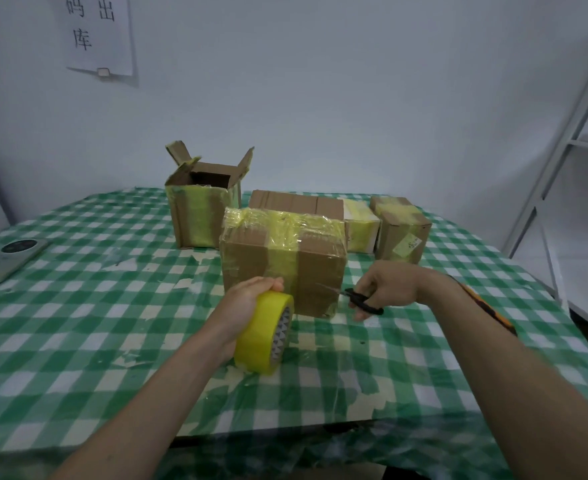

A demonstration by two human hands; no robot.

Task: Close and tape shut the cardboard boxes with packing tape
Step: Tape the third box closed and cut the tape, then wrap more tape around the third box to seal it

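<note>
A closed cardboard box (315, 268) wrapped in yellowish tape stands mid-table, right in front of me. My left hand (242, 303) grips a yellow roll of packing tape (263, 336) at the box's lower front left. A clear strip of tape runs from the roll across the box's front face. My right hand (388, 287) holds black scissors (363, 300), whose tips point at the box's lower right front corner. Behind on the left stands an open box (201, 211) with its flaps up. Three more closed boxes sit behind and to the right, the nearest of them brown (403, 230).
The table carries a green-and-white checked cloth (78, 306) with tape scraps stuck on it. A grey flat device (7, 259) lies at the far left edge. A white metal shelf frame (569, 150) stands on the right. A paper sign (97, 32) hangs on the wall.
</note>
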